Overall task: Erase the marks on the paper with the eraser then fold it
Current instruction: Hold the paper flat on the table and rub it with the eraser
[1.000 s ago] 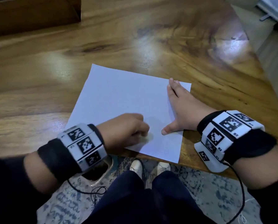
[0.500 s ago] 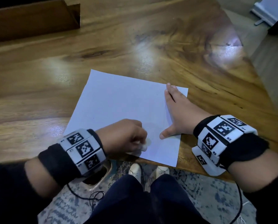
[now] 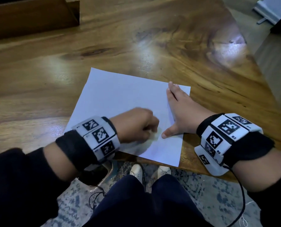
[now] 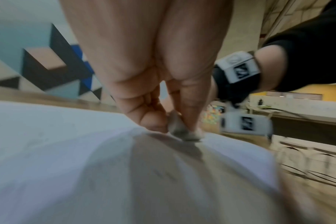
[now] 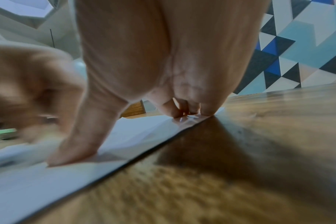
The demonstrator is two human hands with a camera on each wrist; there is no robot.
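My left hand [image 3: 136, 124] pinches the eraser [image 4: 179, 130] down on the near end of the paper [image 3: 120, 99], whose long axis runs away from me, while my right hand [image 3: 179, 110] lies flat along its right edge, pinning it to the table [image 3: 103, 46].

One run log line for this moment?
phase: erasing | left hand: pinches eraser on paper | right hand: flat on paper | fold: not done

1 paper [image 3: 120, 102], 1 eraser [image 4: 179, 128], 2 hands, 2 wristbands, 1 table [image 3: 38, 71].
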